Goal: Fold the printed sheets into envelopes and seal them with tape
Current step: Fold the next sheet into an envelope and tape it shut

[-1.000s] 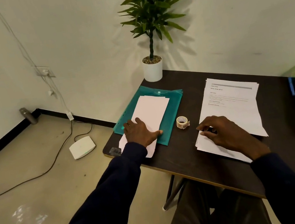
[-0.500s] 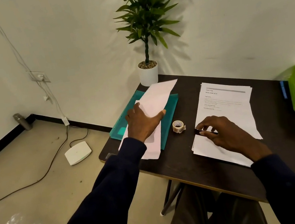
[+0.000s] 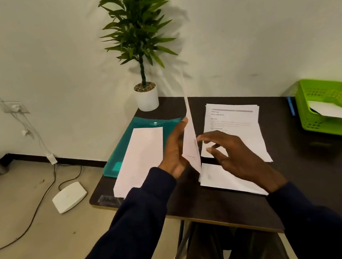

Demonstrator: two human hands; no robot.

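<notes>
My left hand [image 3: 175, 151] holds a white envelope [image 3: 192, 146] lifted on edge above the dark table [image 3: 307, 165], seen almost edge-on. My right hand [image 3: 231, 155] hovers just right of it, fingers spread and loosely curved, holding nothing. More white envelopes [image 3: 140, 157] lie stacked on a teal folder [image 3: 141, 123] at the left. A stack of printed sheets [image 3: 235, 127] lies at the middle, with a folded sheet [image 3: 219, 177] under my right wrist. The tape roll is hidden behind the raised envelope.
A potted plant [image 3: 146, 97] stands at the table's far left corner. A green basket [image 3: 331, 107] holding a white envelope sits at the right, a blue pen [image 3: 290, 106] beside it. On the floor lie a white device [image 3: 69, 197] and cables.
My left hand has lifted one envelope off the stack and swung it upright toward the middle. My right hand has risen off the printed sheets and opened toward the envelope.
</notes>
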